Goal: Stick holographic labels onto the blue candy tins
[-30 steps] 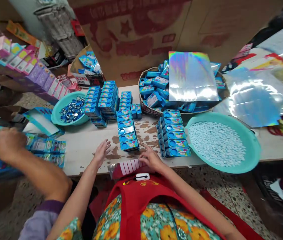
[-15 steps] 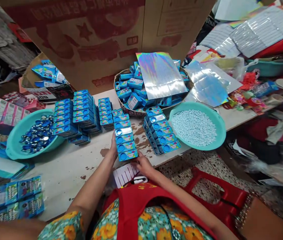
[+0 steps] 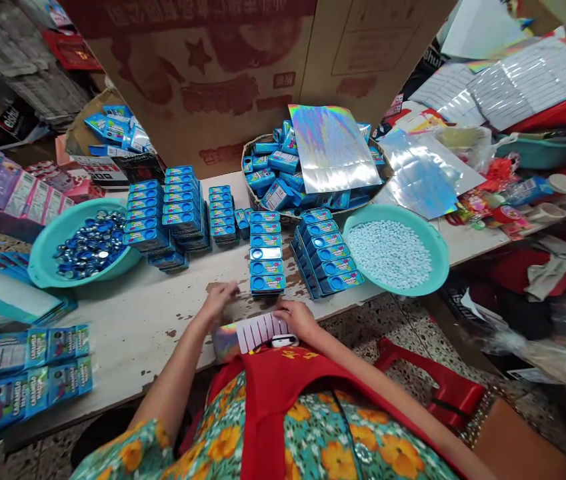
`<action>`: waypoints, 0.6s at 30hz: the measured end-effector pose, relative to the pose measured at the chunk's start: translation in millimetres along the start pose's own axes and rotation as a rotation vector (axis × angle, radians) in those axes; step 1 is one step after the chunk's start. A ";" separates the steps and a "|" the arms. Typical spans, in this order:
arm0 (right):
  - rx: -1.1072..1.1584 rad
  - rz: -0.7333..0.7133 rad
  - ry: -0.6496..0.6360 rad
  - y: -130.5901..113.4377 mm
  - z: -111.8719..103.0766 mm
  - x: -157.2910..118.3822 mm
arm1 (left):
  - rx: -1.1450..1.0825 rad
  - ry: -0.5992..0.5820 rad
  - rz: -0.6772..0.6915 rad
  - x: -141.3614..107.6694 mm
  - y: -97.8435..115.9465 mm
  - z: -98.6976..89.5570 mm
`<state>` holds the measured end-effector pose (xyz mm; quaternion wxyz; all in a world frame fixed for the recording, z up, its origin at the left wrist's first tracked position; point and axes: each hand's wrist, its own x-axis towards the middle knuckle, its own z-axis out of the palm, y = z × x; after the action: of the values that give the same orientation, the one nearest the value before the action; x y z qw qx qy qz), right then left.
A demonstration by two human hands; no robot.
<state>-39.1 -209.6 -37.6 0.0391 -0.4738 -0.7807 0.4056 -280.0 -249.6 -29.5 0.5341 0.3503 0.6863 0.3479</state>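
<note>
The sheet of white strips (image 3: 257,333) lies at the lower centre of the frame, just below the central row of blue tins (image 3: 267,265); the work looks partway along, since this row and the second row (image 3: 335,257) to its right are lined up while loose tins (image 3: 283,161) lie heaped at upper centre. The right hand (image 3: 300,320), bent inward, seems to pinch the sheet's right corner, and the slightly blurred left hand (image 3: 220,303) reaches forward, fingers loosely parted, apparently holding nothing.
</note>
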 end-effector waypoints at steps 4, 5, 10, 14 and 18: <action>0.005 -0.084 -0.010 9.6 -5.1 -4.0 | 0.264 -0.202 0.031 -57.4 -44.5 -9.4; -0.001 -0.117 -0.015 11.7 -6.6 -4.3 | 0.313 -0.182 0.048 -64.2 -48.4 -7.2; -0.185 -0.118 -0.058 25.7 -15.3 -5.4 | 0.478 -0.077 0.085 -61.6 -33.6 2.7; -0.231 -0.065 -0.043 46.2 -19.8 -6.7 | 0.478 -0.175 0.079 -43.0 -16.5 6.2; -0.293 0.070 0.056 54.1 -20.8 -18.8 | 0.372 -0.243 0.040 -21.5 -13.6 11.0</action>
<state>18.8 -199.7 -53.9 -0.0227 -0.5126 -0.8131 0.2750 -266.8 -273.7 -32.7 0.5323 0.4955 0.6620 0.1810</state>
